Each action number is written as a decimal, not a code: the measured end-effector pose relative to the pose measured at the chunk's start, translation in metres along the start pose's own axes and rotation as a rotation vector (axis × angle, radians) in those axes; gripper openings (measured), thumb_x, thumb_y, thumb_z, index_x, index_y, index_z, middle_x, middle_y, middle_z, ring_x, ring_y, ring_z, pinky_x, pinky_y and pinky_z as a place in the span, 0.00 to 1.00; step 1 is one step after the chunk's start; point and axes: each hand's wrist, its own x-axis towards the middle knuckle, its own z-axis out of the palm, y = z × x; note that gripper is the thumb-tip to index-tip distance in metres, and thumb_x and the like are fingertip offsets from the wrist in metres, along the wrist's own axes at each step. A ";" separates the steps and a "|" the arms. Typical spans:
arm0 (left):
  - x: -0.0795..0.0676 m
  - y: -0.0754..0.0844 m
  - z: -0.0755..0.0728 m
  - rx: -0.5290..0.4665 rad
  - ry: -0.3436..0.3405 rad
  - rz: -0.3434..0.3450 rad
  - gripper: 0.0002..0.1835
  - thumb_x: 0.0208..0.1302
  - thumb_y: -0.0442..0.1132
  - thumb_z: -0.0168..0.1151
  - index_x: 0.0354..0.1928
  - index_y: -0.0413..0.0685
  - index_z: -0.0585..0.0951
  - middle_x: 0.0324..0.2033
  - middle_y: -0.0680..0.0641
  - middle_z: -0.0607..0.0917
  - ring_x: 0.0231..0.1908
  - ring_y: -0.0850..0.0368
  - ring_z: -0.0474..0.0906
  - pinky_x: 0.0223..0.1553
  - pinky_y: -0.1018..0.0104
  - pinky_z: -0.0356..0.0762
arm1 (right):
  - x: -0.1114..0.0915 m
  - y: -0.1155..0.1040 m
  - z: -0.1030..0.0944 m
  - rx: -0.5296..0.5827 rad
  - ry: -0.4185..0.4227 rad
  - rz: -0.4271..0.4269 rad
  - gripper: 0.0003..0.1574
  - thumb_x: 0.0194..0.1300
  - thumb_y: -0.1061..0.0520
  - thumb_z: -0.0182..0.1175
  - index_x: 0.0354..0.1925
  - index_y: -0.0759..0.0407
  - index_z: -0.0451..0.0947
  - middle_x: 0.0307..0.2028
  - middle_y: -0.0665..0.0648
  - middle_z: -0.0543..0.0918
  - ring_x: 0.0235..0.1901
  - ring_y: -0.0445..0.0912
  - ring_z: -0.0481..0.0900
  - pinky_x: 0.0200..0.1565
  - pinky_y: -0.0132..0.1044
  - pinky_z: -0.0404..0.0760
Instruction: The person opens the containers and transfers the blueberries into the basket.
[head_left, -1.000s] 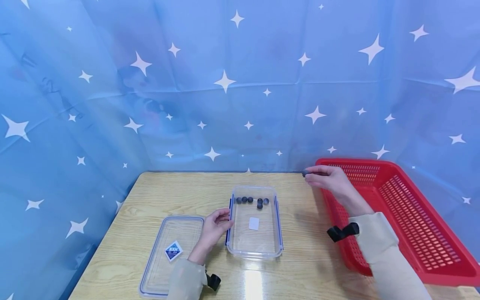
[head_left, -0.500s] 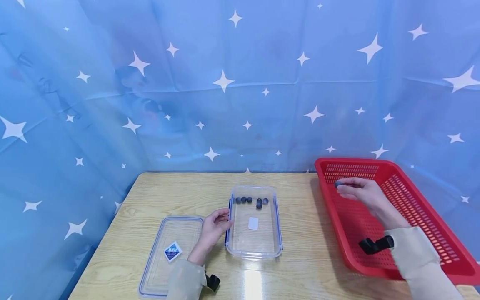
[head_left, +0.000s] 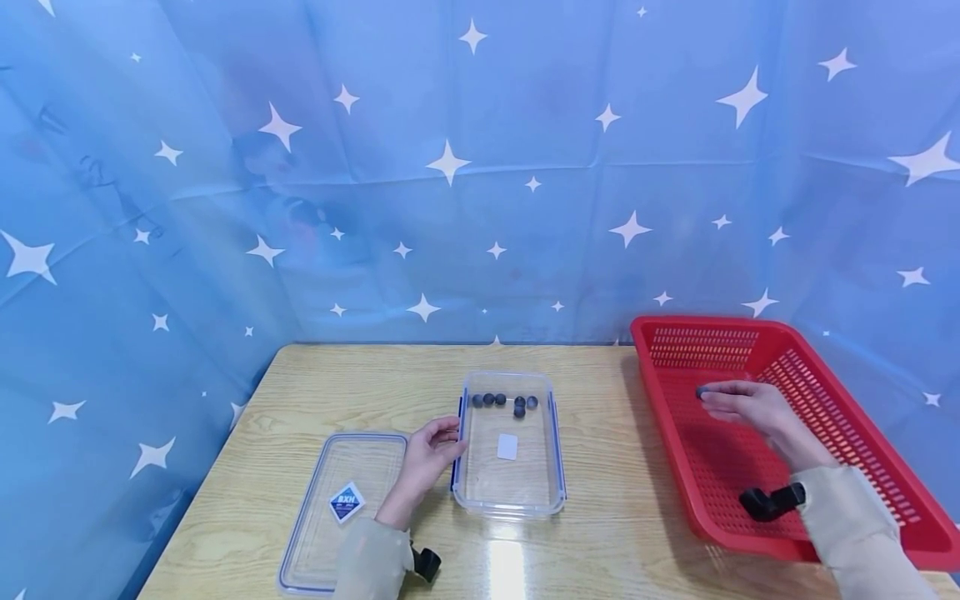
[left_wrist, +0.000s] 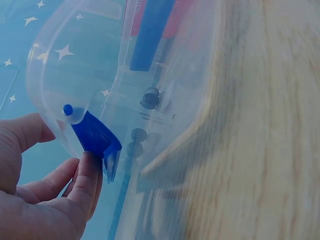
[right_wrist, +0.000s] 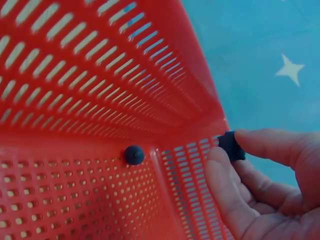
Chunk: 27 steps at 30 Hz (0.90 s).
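In the head view my left hand (head_left: 427,458) is at the left side of a clear plastic food container (head_left: 510,500) with blue edging. Up close in the left wrist view, its thumb and fingers hold the container wall around a folded-out blue latch (left_wrist: 97,135). Several blueberries (head_left: 489,400) lie along the container's far end. My right hand (head_left: 757,412) is over the red basket (head_left: 671,450), pinching a blueberry (right_wrist: 231,146) between thumb and fingertips. A second blueberry (right_wrist: 134,155) lies in the basket's bottom near a corner in the right wrist view.
A clear lid (head_left: 307,533) with a blue seal and a BXH label (head_left: 347,502) lies flat on the wooden table (head_left: 367,375), left of the container. A blue curtain (head_left: 480,208) with white stars hangs behind the table.
With a blueberry between its fingers, my right hand has moved right and nearer, from the basket's far left edge to over its inside. My left hand and the container have stayed put.
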 end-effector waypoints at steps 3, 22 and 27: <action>0.001 -0.002 -0.001 0.006 -0.001 0.001 0.21 0.54 0.22 0.59 0.52 0.19 0.70 0.47 0.25 0.75 0.48 0.34 0.73 0.43 0.77 0.76 | 0.001 0.003 -0.001 0.007 -0.003 0.017 0.27 0.66 0.60 0.56 0.54 0.83 0.66 0.33 0.44 0.84 0.32 0.36 0.83 0.40 0.36 0.83; 0.002 -0.004 -0.001 0.002 -0.001 0.015 0.21 0.55 0.22 0.58 0.51 0.19 0.70 0.47 0.25 0.75 0.47 0.36 0.74 0.41 0.78 0.75 | 0.009 -0.041 0.045 0.097 -0.016 -0.057 0.34 0.64 0.58 0.59 0.57 0.83 0.63 0.34 0.47 0.84 0.36 0.38 0.83 0.42 0.35 0.82; 0.001 -0.004 -0.001 -0.004 -0.011 0.019 0.21 0.55 0.22 0.58 0.52 0.18 0.70 0.47 0.23 0.74 0.48 0.35 0.73 0.41 0.79 0.75 | 0.012 -0.051 0.060 0.059 -0.013 -0.056 0.34 0.64 0.57 0.60 0.57 0.82 0.63 0.34 0.47 0.84 0.36 0.39 0.83 0.43 0.34 0.82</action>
